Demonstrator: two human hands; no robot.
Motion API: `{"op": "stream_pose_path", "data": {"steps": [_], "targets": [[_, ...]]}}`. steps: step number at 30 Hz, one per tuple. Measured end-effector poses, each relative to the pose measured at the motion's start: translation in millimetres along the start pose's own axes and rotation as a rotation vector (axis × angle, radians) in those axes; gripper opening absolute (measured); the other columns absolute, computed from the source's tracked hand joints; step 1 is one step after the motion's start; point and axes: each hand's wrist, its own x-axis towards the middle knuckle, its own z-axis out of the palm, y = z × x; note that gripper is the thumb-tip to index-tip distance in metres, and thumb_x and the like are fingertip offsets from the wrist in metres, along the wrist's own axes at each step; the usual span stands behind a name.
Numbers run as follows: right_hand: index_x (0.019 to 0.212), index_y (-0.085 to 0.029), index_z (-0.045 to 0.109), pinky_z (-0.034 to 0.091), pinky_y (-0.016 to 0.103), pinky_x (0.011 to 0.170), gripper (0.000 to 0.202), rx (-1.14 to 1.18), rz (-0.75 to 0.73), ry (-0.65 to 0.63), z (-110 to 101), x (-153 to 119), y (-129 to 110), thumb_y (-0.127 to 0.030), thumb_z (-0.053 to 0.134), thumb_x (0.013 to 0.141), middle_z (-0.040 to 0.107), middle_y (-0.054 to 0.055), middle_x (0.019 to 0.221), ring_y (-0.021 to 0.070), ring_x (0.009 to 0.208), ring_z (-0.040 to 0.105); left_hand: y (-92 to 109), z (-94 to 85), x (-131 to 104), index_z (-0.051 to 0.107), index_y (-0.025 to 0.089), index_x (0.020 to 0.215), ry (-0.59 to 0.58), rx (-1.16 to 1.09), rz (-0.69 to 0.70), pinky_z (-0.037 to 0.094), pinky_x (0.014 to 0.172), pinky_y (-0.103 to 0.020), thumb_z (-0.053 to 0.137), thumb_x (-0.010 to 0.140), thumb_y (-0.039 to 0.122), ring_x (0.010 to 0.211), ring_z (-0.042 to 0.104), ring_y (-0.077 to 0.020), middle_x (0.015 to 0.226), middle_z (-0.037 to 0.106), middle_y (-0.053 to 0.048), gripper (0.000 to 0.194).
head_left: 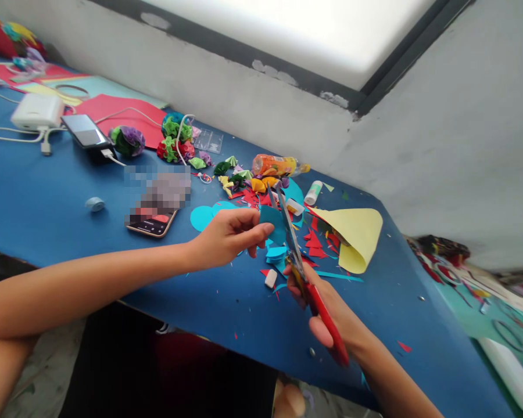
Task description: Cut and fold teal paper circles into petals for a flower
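Note:
My left hand pinches a piece of blue paper between thumb and fingers above the table. In my right hand are red-handled scissors, my fingers closed round the handles. The scissor blades are parted and point up and away, right beside the blue paper's right edge. Under and around my hands lie blue and red paper scraps. Blue paper circles rest just beyond my left hand, and a white eraser sits near the scissors.
A phone lies left of my left hand. Behind the scraps are an orange bottle and folded paper flowers. A curled yellow sheet is at the right. Further left are a second phone and a white charger with cables.

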Motion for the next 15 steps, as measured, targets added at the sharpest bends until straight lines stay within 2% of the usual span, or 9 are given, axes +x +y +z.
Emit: {"op": "stream_pose_path", "data": {"steps": [5,8,15], "targets": [[0.092,-0.020,0.045,0.032,0.026,0.047,0.092,0.014,0.029,-0.027,-0.4,-0.6,0.7,-0.095,0.029,0.041,0.041,-0.002,0.066,0.0125,0.055,0.031,1.7,-1.4,0.4,0.044,0.015,0.058,-0.035,-0.008,-0.009,0.043,0.044,-0.013,0.053,0.082,0.026,0.045,0.053,-0.0031,0.053,0.054,0.004,0.027],[0.092,-0.020,0.045,0.032,0.026,0.046,0.089,0.041,0.040,-0.032,-0.3,-2.4,2.2,-0.094,0.030,0.044,0.041,-0.002,0.066,0.0121,0.055,0.030,2.2,-2.1,1.2,0.044,0.016,0.059,-0.059,-0.027,-0.010,0.046,0.045,-0.013,0.052,0.082,0.026,0.045,0.052,-0.0033,0.052,0.053,0.004,0.027],[0.094,-0.019,0.047,0.031,0.024,0.044,0.071,0.078,0.114,-0.075,-5.9,-9.0,-0.1,-0.084,0.042,0.064,0.039,-0.004,0.063,0.0113,0.053,0.030,2.7,-4.2,2.7,0.044,0.016,0.059,-0.102,-0.077,-0.013,0.048,0.045,-0.013,0.053,0.082,0.028,0.046,0.049,-0.0036,0.051,0.047,0.005,0.027]]}}
